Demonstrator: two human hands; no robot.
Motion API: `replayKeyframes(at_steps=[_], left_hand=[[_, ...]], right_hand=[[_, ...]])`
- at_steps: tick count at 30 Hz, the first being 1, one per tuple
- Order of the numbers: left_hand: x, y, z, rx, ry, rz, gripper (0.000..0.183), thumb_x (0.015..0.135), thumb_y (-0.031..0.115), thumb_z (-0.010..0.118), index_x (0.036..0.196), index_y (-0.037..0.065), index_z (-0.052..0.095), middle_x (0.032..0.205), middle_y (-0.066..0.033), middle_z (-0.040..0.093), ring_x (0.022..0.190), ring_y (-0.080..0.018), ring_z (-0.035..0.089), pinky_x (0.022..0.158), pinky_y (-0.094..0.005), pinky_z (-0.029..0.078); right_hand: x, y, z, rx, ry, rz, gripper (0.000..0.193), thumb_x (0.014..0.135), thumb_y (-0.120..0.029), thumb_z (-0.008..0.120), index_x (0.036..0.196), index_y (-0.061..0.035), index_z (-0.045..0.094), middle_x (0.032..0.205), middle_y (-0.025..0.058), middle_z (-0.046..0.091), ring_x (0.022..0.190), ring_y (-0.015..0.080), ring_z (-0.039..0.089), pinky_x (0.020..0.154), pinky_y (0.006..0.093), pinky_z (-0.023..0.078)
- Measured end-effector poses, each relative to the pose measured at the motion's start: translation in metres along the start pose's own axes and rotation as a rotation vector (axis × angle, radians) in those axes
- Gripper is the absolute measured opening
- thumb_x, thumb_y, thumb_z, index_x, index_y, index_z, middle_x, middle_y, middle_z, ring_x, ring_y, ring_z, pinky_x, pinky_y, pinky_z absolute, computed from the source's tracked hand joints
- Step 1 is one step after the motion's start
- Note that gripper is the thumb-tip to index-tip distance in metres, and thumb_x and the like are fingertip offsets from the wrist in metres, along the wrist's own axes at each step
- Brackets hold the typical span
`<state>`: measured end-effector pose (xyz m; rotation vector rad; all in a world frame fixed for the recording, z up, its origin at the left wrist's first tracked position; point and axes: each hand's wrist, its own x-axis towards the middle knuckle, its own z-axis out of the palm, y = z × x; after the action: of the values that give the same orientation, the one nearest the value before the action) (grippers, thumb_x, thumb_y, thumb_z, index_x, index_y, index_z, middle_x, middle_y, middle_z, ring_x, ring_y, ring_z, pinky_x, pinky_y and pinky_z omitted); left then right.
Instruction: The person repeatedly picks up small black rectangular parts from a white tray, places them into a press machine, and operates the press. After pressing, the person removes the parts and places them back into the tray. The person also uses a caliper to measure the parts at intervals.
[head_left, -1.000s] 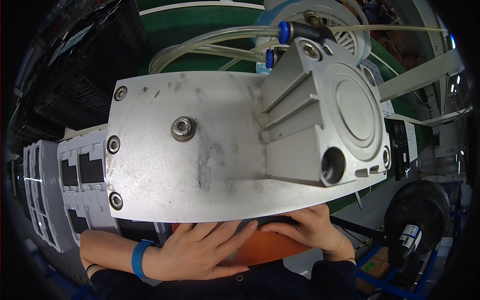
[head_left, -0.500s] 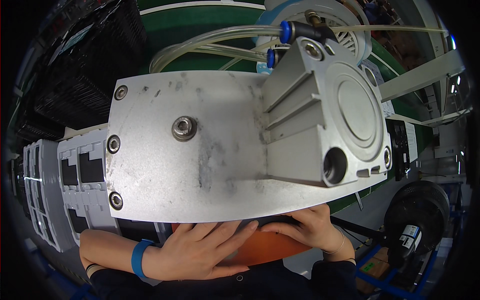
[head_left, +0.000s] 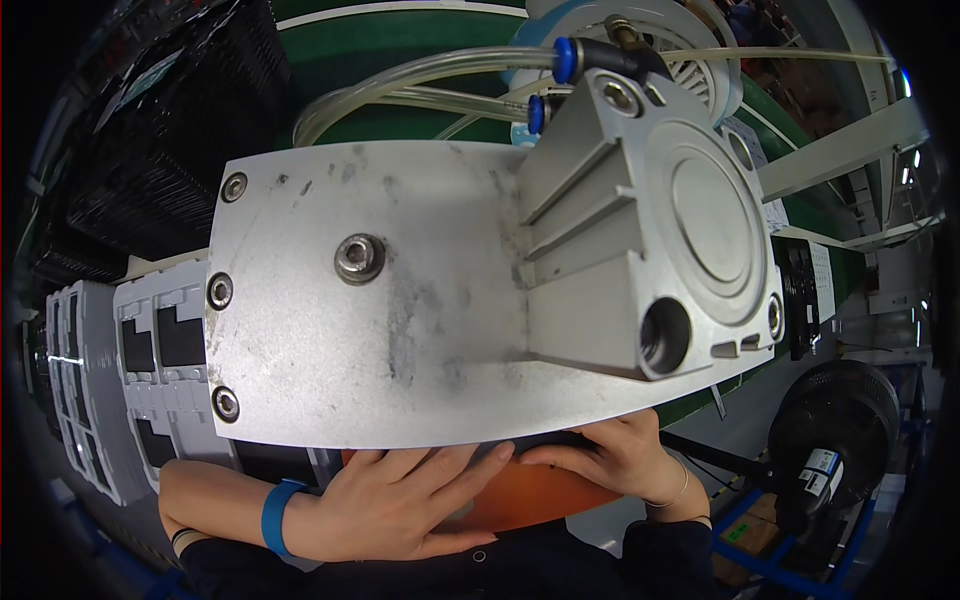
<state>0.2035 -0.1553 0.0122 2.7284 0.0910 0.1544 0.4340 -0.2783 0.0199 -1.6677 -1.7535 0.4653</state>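
A silver metal plate (head_left: pixel 300 350) with screws covers the middle of the view and hides part of both hands. On its right end stands a block-shaped pneumatic cylinder (head_left: pixel 590 250). My left hand (head_left: pixel 390 505), with a blue wristband, reaches under the plate's near edge; its fingers are stretched and spread, some tips hidden. My right hand (head_left: pixel 625 455) is curled at the same edge, thumb pointing left, its other fingertips covered by the plate. Between the hands a dark thing (head_left: pixel 560 439) shows only as a strip. An orange surface (head_left: pixel 550 495) lies below them.
Clear air hoses (head_left: pixel 430 72) run left from the cylinder's blue-ringed fittings. Grey trays (head_left: pixel 165 375) and stacked black trays (head_left: pixel 165 150) stand at left. A black fan (head_left: pixel 835 440) is at lower right. Behind the plate extends a green work surface (head_left: pixel 400 30).
The plate and cylinder sit slightly farther left in the view. Both hands look almost unchanged in place and pose.
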Motion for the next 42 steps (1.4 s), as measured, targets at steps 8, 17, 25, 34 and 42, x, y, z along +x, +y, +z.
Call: replayKeyframes(at_steps=[8, 17, 25, 34, 42], left_hand=[[0.001, 0.000, -0.001, 0.021, 0.003, 0.004, 0.076, 0.079, 0.069, 0.063, 0.135, 0.018, 0.059, 0.143, -0.0158, 0.048, 0.131, -0.0387, 0.038, 0.106, -0.0543, 0.032], [0.001, 0.000, -0.001, -0.001, 0.006, 0.004, 0.075, 0.079, 0.068, 0.063, 0.135, 0.017, 0.058, 0.142, -0.0159, 0.050, 0.132, -0.0380, 0.038, 0.105, -0.0539, 0.033], [0.002, 0.001, -0.004, -0.030, 0.029, -0.006, 0.073, 0.080, 0.065, 0.064, 0.133, 0.016, 0.059, 0.143, -0.0152, 0.049, 0.135, -0.0366, 0.040, 0.110, -0.0557, 0.028], [0.006, 0.000, -0.006, -0.008, 0.059, 0.023, 0.071, 0.082, 0.063, 0.064, 0.136, 0.016, 0.057, 0.146, -0.0182, 0.045, 0.135, -0.0386, 0.040, 0.109, -0.0560, 0.029], [-0.002, -0.007, -0.010, -0.220, 0.391, 0.019, 0.066, 0.079, 0.035, 0.079, 0.132, 0.004, 0.056, 0.134, -0.0191, 0.053, 0.114, -0.0365, 0.057, 0.091, -0.0443, 0.048]], right_hand=[[-0.002, 0.000, 0.001, 0.017, -0.015, 0.027, 0.043, 0.063, -0.022, 0.089, 0.098, -0.0012, 0.074, 0.100, 0.0113, 0.072, 0.091, 0.0267, 0.070, 0.083, 0.0347, 0.054], [-0.001, 0.000, 0.001, 0.010, -0.020, 0.031, 0.038, 0.063, -0.022, 0.089, 0.092, -0.0019, 0.075, 0.096, 0.0100, 0.072, 0.089, 0.0255, 0.069, 0.080, 0.0339, 0.054], [0.000, -0.002, 0.003, -0.056, 0.009, -0.019, 0.026, 0.071, -0.023, 0.084, 0.086, -0.0117, 0.066, 0.102, 0.0017, 0.066, 0.090, 0.0210, 0.059, 0.082, 0.0325, 0.044], [0.007, -0.003, -0.003, -0.042, -0.029, -0.056, 0.026, 0.072, -0.017, 0.082, 0.087, -0.0090, 0.061, 0.118, 0.0059, 0.058, 0.098, 0.0270, 0.054, 0.086, 0.0372, 0.043], [-0.005, -0.020, -0.007, -0.027, 0.060, -0.030, 0.025, 0.069, -0.005, 0.083, 0.086, -0.0049, 0.064, 0.107, 0.0095, 0.059, 0.096, 0.0272, 0.062, 0.077, 0.0346, 0.052]])
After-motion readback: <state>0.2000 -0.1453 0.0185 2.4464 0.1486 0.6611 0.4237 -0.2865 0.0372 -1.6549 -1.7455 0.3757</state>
